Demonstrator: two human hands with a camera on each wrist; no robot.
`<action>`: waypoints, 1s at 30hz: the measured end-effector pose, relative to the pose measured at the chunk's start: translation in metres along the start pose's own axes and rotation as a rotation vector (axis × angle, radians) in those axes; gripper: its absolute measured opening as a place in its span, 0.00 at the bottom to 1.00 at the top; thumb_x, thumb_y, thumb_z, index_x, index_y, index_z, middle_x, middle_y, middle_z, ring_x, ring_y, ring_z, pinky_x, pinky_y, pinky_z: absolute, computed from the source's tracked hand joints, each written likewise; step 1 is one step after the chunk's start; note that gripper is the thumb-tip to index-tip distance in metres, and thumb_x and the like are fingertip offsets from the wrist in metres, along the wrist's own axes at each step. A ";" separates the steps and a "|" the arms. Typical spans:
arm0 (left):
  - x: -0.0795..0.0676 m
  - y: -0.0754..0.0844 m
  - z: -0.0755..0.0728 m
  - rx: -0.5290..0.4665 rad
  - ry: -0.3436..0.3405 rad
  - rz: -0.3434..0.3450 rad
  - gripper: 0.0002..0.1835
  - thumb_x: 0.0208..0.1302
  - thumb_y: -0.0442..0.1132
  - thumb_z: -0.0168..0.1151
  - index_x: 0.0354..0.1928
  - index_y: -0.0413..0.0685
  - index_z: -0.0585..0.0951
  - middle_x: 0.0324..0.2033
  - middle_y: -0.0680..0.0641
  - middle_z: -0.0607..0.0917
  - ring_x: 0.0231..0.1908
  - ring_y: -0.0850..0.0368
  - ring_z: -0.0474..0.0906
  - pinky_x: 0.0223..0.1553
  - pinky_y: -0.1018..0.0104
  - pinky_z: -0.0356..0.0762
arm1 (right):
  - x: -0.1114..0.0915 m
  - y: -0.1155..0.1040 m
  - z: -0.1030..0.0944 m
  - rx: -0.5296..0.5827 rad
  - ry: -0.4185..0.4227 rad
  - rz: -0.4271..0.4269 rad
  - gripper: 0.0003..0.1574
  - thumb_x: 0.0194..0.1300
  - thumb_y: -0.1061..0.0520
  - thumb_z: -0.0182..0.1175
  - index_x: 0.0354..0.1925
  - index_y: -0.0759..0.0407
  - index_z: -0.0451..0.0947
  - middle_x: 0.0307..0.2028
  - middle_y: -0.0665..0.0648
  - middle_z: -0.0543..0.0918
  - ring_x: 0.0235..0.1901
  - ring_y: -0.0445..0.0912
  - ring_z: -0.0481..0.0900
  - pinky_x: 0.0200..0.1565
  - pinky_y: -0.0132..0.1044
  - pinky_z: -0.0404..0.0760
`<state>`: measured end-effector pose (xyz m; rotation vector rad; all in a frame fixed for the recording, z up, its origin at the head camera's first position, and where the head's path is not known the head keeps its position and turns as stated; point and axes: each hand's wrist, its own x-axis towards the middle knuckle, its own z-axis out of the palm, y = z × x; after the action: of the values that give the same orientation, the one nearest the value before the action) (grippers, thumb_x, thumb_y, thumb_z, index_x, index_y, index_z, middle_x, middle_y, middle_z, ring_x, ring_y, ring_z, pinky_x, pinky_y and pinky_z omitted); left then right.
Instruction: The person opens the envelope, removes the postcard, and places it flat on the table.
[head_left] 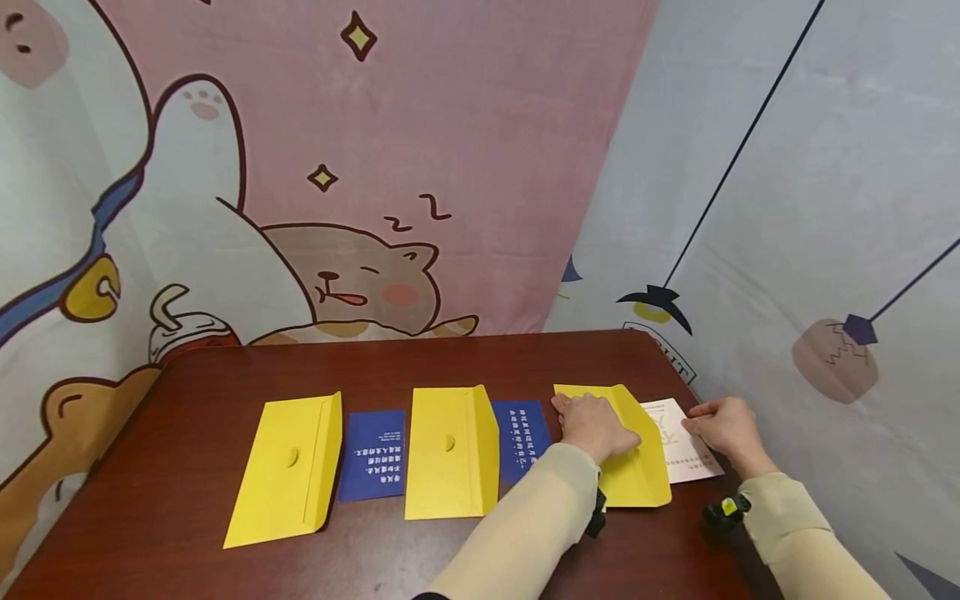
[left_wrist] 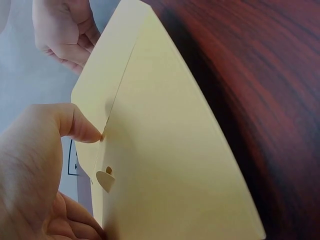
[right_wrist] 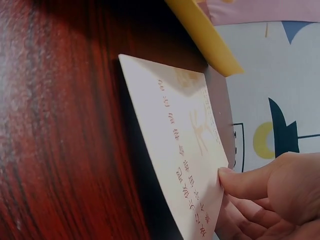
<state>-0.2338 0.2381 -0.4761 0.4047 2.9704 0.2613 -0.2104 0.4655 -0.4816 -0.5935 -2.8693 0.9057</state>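
Note:
At the right of the table, my left hand [head_left: 596, 425] holds a yellow envelope [head_left: 643, 475] with its flap opened toward the right. In the left wrist view, the left thumb touches the envelope's opening edge near a small half-round tab [left_wrist: 105, 179]; the other fingers are partly hidden. My right hand [head_left: 726, 429] pinches a white card [right_wrist: 165, 110] by its edge, thumb on the printed face. This card carries printed characters and lies right of the envelope, close to its flap. In the head view, the flap's edge borders the card's left side.
Two more yellow envelopes, one at the left [head_left: 262, 475] and one in the middle [head_left: 435, 458], lie on the dark red-brown table [head_left: 360, 554]. A blue card [head_left: 371, 483] lies between them, and another blue card [head_left: 517, 421] right of the middle envelope. Printed cloth hangs behind.

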 end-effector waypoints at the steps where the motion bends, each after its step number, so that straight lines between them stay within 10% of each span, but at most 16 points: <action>1: 0.001 0.000 0.001 0.001 -0.002 0.001 0.33 0.53 0.76 0.63 0.34 0.52 0.88 0.26 0.50 0.83 0.47 0.48 0.86 0.70 0.38 0.65 | -0.001 -0.001 0.000 -0.003 -0.003 -0.002 0.17 0.64 0.61 0.73 0.43 0.76 0.84 0.36 0.69 0.85 0.37 0.59 0.79 0.29 0.38 0.77; 30: -0.001 0.000 0.000 0.044 0.005 0.012 0.33 0.55 0.76 0.61 0.34 0.54 0.89 0.24 0.50 0.83 0.43 0.49 0.87 0.69 0.39 0.67 | -0.007 -0.008 0.002 -0.066 0.021 -0.016 0.16 0.62 0.63 0.75 0.40 0.77 0.83 0.35 0.71 0.83 0.35 0.61 0.78 0.33 0.48 0.84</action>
<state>-0.2328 0.2380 -0.4757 0.4278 2.9843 0.1994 -0.2067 0.4554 -0.4785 -0.5818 -2.8903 0.8002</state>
